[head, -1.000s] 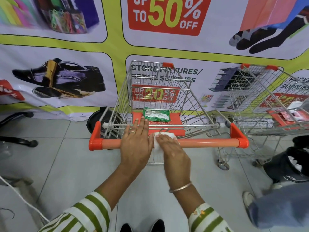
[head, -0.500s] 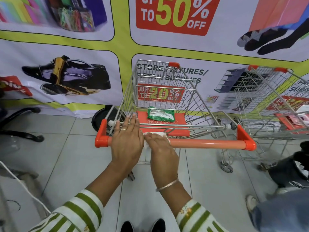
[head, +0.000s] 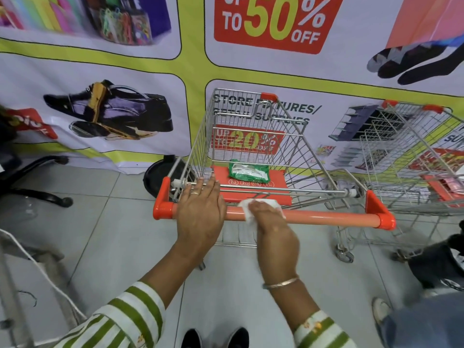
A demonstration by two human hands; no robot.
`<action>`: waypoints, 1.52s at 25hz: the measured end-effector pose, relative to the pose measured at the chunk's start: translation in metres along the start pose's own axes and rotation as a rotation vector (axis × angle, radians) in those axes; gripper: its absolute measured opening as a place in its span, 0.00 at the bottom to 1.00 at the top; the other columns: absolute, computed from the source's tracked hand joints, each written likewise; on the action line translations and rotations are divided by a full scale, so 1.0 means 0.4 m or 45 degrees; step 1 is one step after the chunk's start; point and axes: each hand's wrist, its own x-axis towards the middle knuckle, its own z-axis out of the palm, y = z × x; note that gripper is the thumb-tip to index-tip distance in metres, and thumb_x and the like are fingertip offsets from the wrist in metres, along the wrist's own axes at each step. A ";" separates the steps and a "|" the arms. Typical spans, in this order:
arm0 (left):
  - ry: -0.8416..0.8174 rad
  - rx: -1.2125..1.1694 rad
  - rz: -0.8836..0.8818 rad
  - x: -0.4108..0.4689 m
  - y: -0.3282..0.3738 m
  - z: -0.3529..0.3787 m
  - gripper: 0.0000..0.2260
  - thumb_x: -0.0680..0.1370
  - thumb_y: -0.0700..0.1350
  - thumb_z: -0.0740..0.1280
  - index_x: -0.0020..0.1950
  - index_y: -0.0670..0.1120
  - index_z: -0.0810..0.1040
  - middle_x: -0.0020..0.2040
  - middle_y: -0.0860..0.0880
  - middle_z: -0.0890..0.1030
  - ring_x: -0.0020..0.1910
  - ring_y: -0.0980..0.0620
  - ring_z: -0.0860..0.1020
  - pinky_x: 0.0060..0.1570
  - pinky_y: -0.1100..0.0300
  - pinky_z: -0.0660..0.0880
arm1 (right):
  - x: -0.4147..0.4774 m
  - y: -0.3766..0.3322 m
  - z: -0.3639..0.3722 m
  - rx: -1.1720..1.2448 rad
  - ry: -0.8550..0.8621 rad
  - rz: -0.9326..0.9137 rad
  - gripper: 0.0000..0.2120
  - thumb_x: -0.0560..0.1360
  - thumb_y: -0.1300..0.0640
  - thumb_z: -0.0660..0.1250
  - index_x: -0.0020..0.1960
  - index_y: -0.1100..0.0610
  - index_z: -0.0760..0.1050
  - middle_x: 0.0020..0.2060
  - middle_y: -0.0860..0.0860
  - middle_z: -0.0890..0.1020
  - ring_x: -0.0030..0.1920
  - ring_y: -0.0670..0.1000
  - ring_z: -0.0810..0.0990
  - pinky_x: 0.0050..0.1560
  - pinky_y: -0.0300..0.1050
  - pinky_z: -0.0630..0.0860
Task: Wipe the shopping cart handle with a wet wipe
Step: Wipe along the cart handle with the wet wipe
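A wire shopping cart [head: 251, 126] stands in front of me with an orange handle [head: 326, 218] running left to right. My left hand [head: 200, 212] lies flat on the handle's left part, fingers stretched out over the bar. My right hand [head: 273, 227] presses a white wet wipe [head: 248, 209] onto the handle near its middle, just right of the left hand. A green wipes pack [head: 248, 172] lies on the orange child seat flap [head: 278, 180] inside the cart.
A second wire cart [head: 411, 156] stands to the right, close to the first. Another person's shoe and leg [head: 401, 320] are at the lower right. A black chair base [head: 37, 194] sits at the left. A printed banner [head: 125, 71] covers the wall behind.
My right hand has slid the wipe to the right along the handle, away from the left hand. The left hand stays on the bar. The view has shifted slightly.
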 end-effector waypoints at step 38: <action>0.125 -0.062 0.024 -0.003 0.001 0.005 0.23 0.77 0.49 0.48 0.59 0.42 0.79 0.58 0.45 0.82 0.61 0.45 0.77 0.66 0.47 0.67 | 0.030 0.099 -0.075 -0.134 0.067 0.376 0.07 0.74 0.59 0.64 0.49 0.55 0.80 0.47 0.55 0.85 0.45 0.56 0.84 0.40 0.43 0.78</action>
